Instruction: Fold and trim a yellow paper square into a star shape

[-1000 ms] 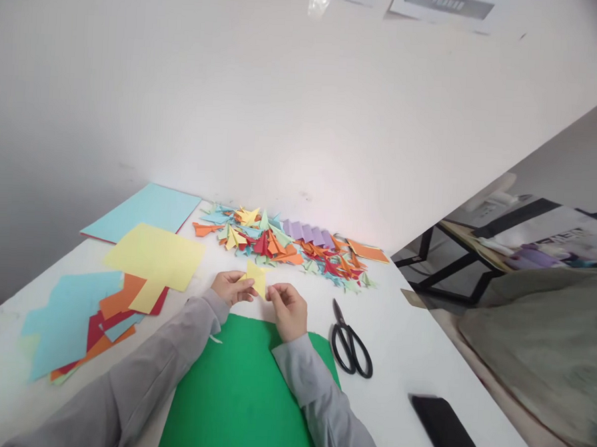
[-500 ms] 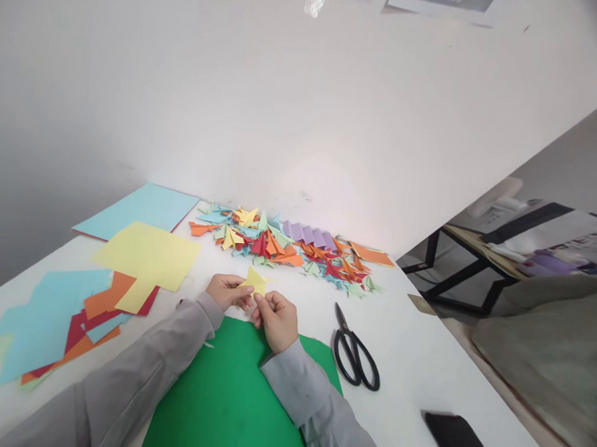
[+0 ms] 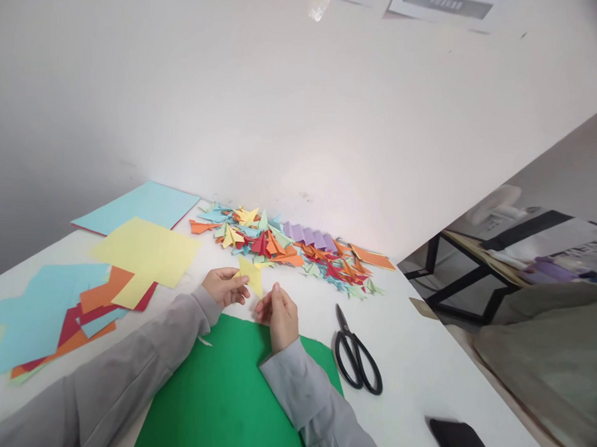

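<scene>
My left hand [image 3: 224, 286] pinches a small folded yellow paper piece [image 3: 251, 274] just above the white table. My right hand [image 3: 278, 314] is beside it, fingers curled close to the paper's lower tip; whether they touch it is unclear. Both hands hover at the far edge of a large green sheet [image 3: 229, 393]. Grey sleeves cover both arms.
A heap of folded coloured paper shapes [image 3: 287, 246] lies along the wall. Black scissors [image 3: 356, 353] rest right of the green sheet. Yellow [image 3: 144, 249], light blue [image 3: 139, 205] and mixed coloured sheets [image 3: 58, 317] lie at the left. A black phone [image 3: 461, 445] is at the lower right.
The yellow piece has turned so its point faces down. My right hand has slipped lower and away from its top edge. The left hand keeps its hold.
</scene>
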The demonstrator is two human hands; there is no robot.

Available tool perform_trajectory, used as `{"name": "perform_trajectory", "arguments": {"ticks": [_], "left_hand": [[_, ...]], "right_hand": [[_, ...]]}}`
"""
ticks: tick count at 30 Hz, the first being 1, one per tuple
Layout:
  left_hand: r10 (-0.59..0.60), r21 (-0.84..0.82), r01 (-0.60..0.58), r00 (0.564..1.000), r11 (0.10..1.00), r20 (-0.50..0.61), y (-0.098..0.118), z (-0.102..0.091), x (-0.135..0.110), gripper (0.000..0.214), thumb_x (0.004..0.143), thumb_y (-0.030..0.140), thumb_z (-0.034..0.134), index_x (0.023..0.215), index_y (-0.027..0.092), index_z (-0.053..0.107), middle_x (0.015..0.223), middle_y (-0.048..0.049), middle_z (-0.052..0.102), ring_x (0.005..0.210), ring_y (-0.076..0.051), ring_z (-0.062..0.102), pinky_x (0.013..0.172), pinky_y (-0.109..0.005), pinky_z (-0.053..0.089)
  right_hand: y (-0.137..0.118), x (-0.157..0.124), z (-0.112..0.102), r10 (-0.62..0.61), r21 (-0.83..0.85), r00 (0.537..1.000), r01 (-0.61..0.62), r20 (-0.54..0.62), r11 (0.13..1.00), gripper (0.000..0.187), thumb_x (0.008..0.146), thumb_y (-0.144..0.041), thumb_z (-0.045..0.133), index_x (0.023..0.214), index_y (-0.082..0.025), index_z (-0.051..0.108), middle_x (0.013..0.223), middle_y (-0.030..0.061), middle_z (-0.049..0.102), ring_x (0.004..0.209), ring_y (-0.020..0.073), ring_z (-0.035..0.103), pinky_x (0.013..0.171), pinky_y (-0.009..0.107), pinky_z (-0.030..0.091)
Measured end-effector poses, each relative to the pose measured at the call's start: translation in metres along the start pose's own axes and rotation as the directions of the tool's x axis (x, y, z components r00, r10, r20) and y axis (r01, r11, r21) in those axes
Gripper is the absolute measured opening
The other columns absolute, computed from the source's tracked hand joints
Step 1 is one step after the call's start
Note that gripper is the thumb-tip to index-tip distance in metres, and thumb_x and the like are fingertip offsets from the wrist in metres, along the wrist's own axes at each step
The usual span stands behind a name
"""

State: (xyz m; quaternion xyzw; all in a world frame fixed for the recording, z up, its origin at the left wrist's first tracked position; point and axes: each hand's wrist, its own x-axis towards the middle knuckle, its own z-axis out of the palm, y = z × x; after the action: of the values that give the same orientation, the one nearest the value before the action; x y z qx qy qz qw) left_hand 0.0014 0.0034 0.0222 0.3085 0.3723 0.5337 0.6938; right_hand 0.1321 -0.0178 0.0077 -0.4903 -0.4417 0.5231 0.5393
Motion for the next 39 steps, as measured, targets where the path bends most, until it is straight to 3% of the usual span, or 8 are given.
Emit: {"name": "perform_trajectory", "arguments": {"ticks": [5,12,15,20,26,30,32,39], "left_hand": [[-0.057,-0.005,0.058,0.993,0.998,0.106,0.0,-0.002,-0.002,0.042,0.053,0.018,0.071,0.083,0.014,0.042,0.041,0.0029,0.055,0.034,-0.011,0.051,0.033,-0.019,0.04],[-0.324,0.107,0.306,0.874,0.946,0.361,-0.006,-0.004,-0.008,0.036,0.058,0.021,0.069,0.079,0.015,0.039,0.043,-0.0005,0.058,0.033,-0.01,0.051,0.032,-0.016,0.04],[-0.346,0.114,0.328,0.851,0.938,0.396,-0.005,-0.003,-0.01,0.032,0.061,0.021,0.068,0.079,0.013,0.043,0.049,-0.0022,0.06,0.038,-0.01,0.054,0.035,-0.016,0.042],[-0.385,0.111,0.375,0.819,0.92,0.425,-0.005,-0.001,-0.012,0.034,0.061,0.03,0.068,0.082,0.012,0.047,0.06,-0.0055,0.063,0.05,-0.014,0.061,0.045,-0.022,0.048],[-0.353,0.147,0.321,0.876,0.935,0.328,-0.01,0.007,-0.014,0.043,0.052,0.04,0.071,0.073,0.014,0.044,0.062,-0.005,0.063,0.05,-0.017,0.061,0.045,-0.028,0.049],[-0.108,0.224,0.06,0.972,0.973,0.21,-0.012,0.008,-0.011,0.043,0.045,0.037,0.075,0.063,0.014,0.043,0.049,0.0002,0.057,0.045,-0.014,0.058,0.041,-0.025,0.047],[-0.043,0.34,-0.036,0.974,0.94,0.222,-0.01,0.007,-0.01,0.039,0.049,0.037,0.072,0.066,0.013,0.047,0.041,0.0022,0.054,0.036,-0.012,0.053,0.035,-0.022,0.043],[-0.129,0.23,0.085,0.974,0.97,0.184,-0.001,0.005,-0.007,0.045,0.058,0.056,0.056,0.065,0.011,0.052,0.041,-0.0007,0.053,0.033,-0.013,0.051,0.029,-0.023,0.04]], "right_hand": [[0.0,0.004,-0.001,-0.041,0.13,0.996,0.031,0.078,0.991,0.027,0.069,-0.039,0.056,0.088,-0.022,0.049,0.07,-0.0016,0.058,0.053,0.011,0.054,0.041,0.02,0.041],[-0.009,0.003,-0.011,-0.134,0.298,0.913,0.015,0.386,0.955,0.064,0.05,-0.016,0.069,0.11,-0.028,0.047,0.108,0.0042,0.055,0.089,0.02,0.055,0.072,0.032,0.045],[-0.012,0.003,-0.013,-0.113,0.322,0.873,-0.053,0.474,0.945,0.05,0.05,-0.02,0.071,0.098,-0.022,0.057,0.101,0.0065,0.06,0.085,0.0209,0.056,0.072,0.033,0.045],[-0.009,0.004,-0.012,-0.058,0.341,0.892,-0.11,0.448,0.934,0.042,0.054,-0.02,0.071,0.094,-0.02,0.058,0.084,0.0026,0.064,0.051,0.0094,0.053,0.052,0.025,0.044],[-0.007,0.006,-0.011,-0.006,0.405,0.947,-0.132,0.322,0.905,0.061,0.047,-0.015,0.075,0.103,-0.021,0.05,0.062,-0.0028,0.064,0.045,0.0099,0.053,0.047,0.023,0.042],[-0.008,0.007,-0.009,0.012,0.451,0.97,-0.124,0.243,0.884,0.065,0.045,-0.012,0.075,0.104,-0.02,0.048,0.057,-0.0042,0.062,0.052,0.0124,0.058,0.053,0.025,0.045],[-0.008,0.007,-0.009,0.022,0.467,0.982,-0.109,0.187,0.878,0.064,0.044,-0.012,0.075,0.101,-0.018,0.048,0.06,-0.0033,0.063,0.054,0.0129,0.059,0.056,0.026,0.046],[-0.005,0.007,-0.01,0.034,0.368,0.975,-0.115,0.22,0.923,0.069,0.042,-0.009,0.076,0.105,-0.016,0.046,0.063,-0.0016,0.065,0.057,0.0137,0.06,0.058,0.026,0.047]]}}
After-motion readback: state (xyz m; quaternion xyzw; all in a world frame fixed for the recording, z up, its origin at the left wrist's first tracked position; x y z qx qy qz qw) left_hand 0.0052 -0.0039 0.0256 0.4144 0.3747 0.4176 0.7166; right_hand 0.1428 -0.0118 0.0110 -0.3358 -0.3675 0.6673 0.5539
